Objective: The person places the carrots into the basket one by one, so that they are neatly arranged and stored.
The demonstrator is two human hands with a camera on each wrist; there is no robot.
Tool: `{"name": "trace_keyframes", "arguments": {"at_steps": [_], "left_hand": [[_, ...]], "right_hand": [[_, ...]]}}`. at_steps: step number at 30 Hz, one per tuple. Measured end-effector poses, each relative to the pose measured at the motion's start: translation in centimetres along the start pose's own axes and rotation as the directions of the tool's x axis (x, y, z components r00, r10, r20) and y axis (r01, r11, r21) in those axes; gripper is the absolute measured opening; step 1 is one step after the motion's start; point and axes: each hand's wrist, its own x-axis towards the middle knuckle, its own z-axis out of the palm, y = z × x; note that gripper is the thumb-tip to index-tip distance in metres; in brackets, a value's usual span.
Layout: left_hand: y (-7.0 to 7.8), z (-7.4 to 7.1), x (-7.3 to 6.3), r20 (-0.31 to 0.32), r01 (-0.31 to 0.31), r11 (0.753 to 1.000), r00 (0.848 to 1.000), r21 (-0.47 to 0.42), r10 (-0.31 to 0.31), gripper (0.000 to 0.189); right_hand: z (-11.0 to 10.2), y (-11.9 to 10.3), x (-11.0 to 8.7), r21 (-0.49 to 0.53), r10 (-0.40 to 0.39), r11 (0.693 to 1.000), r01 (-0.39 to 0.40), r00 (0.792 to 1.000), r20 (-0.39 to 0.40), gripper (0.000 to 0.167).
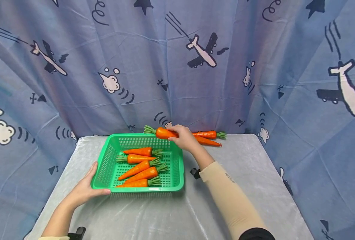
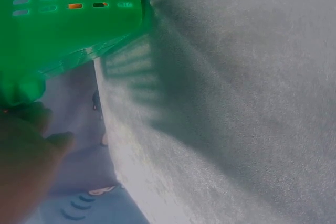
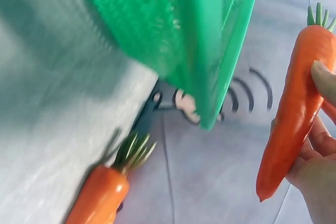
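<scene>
A green plastic basket (image 1: 179, 166) with perforated walls holds several orange carrots (image 1: 139, 159) with green tops. At its front left corner, my left hand (image 1: 82, 188) grips the basket, thumb along the front rim and fingers on the left side. My right hand (image 1: 184, 138) holds another carrot (image 3: 296, 103) above the basket's back right corner. In the head view its green top points left; the right wrist view shows the thumb and fingers around its middle. Beyond that hand, two more carrots (image 1: 208, 134) lie on the table, partly hidden behind it.
A pale grey cloth covers the table (image 1: 240, 186). Behind it and on both sides hang blue curtains (image 1: 165, 66) printed with planes, clouds and stars. Dark wrist straps (image 1: 196, 173) sit on both arms.
</scene>
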Motion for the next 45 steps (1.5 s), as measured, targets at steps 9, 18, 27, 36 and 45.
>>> {"name": "trace_keyframes", "arguments": {"at_steps": [9,18,27,36,45], "left_hand": [[0.0,-0.2,-0.1,0.002,0.003,1.000,1.000,0.001,-0.003,0.131],[0.1,-0.2,-0.1,0.009,0.007,1.000,1.000,-0.005,-0.007,0.130],[0.0,-0.1,-0.1,0.003,0.004,1.000,1.000,-0.015,-0.004,0.130],[0.0,0.1,-0.1,0.003,0.005,1.000,1.000,-0.020,-0.005,0.129],[0.1,0.1,-0.1,-0.003,-0.006,1.000,1.000,-0.012,0.006,0.130]], "right_hand": [[3.8,-2.7,2.4,-0.006,-0.070,0.997,0.072,0.984,0.163,0.045],[6.3,-5.0,3.3,-0.052,-0.065,0.995,0.082,0.959,0.275,0.043],[9.1,-4.8,4.0,-0.024,0.030,0.999,-0.024,0.944,0.328,0.039],[10.1,-3.9,4.4,0.127,0.082,0.983,-0.130,0.942,0.326,0.041],[8.8,-3.6,4.3,0.163,0.065,0.979,-0.119,0.951,0.303,0.039]]}}
